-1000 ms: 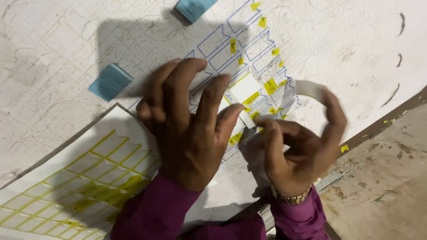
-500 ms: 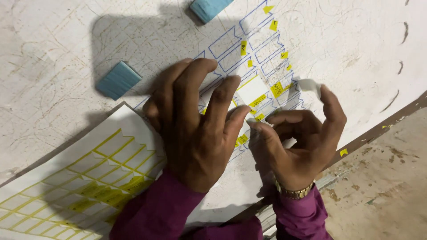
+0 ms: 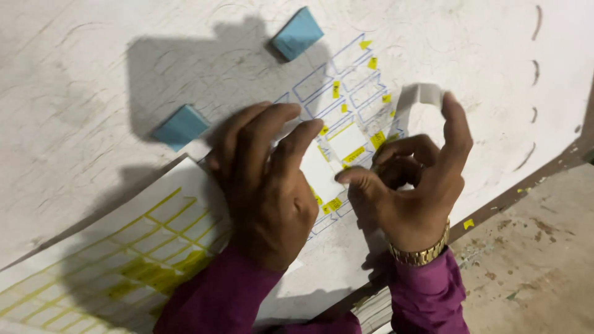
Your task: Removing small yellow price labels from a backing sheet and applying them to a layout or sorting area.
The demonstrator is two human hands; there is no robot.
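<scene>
We look down on a pale, scratched desk (image 3: 80,68) whose white top is scored with fine curved lines and lit hard enough to throw our dark shadow across its middle. At far left a white sheet printed with a yellow grid (image 3: 93,260) lies tilted over the desk's near edge, partly in shadow. Just above it sits a small blue block (image 3: 181,126), flat on the surface, and further along, near the top edge, a second blue block (image 3: 297,33) lies well apart from the first. Our left hand (image 3: 266,185) rests palm down with its fingers spread and pressed on a white sheet of blue outlines and small yellow tabs (image 3: 346,93), pinning it to the desk; it grips nothing. Beside it our right hand (image 3: 411,185), with a gold watch at the wrist and a purple sleeve below, is curled: thumb and forefinger pinch together at the sheet's surface, though what they nip is too small to tell, while the raised outer fingers steady a curved strip of white tape (image 3: 419,96) lifted clear of the sheet. At right the desk ends in a dark diagonal edge, beyond which lies a dusty brown floor (image 3: 538,266) with scattered yellow scraps.
</scene>
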